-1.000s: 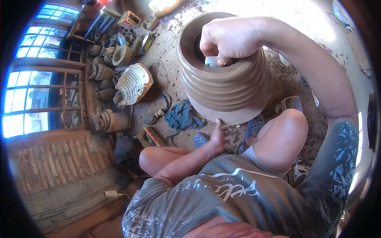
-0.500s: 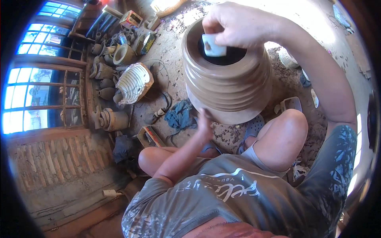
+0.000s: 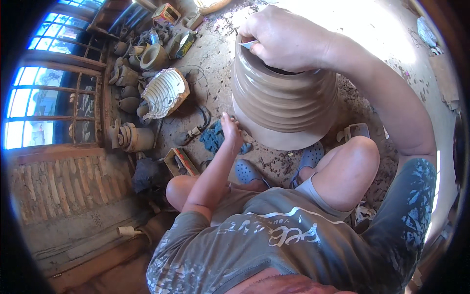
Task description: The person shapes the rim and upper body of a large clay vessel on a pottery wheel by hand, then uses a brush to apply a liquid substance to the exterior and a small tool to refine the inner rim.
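Note:
A tall brown clay pot (image 3: 286, 100) with ridged sides stands before me on a pale round base (image 3: 286, 141). Over its mouth is my right hand (image 3: 289, 41), pinching a thin whitish scraper (image 3: 248, 44) at the far left of the rim. Only the scraper's edge shows; the hand hides the rest of it and much of the pot's dark opening. My left hand (image 3: 230, 132) hangs low at the pot's left side, near the base, with its fingers stretched upward and nothing in them. I cannot tell whether it touches the base.
A blue-green rag (image 3: 211, 139) lies behind my left hand. To the left are a ribbed plaster-like mould (image 3: 166, 93), a round clay bowl (image 3: 153, 57) and an open box (image 3: 179, 162). My legs and blue clogs (image 3: 248, 171) flank the pot's near side.
My right hand has moved left along the rim and the scraper has turned edge-on. My left hand has shifted left and slightly up from the front of the base.

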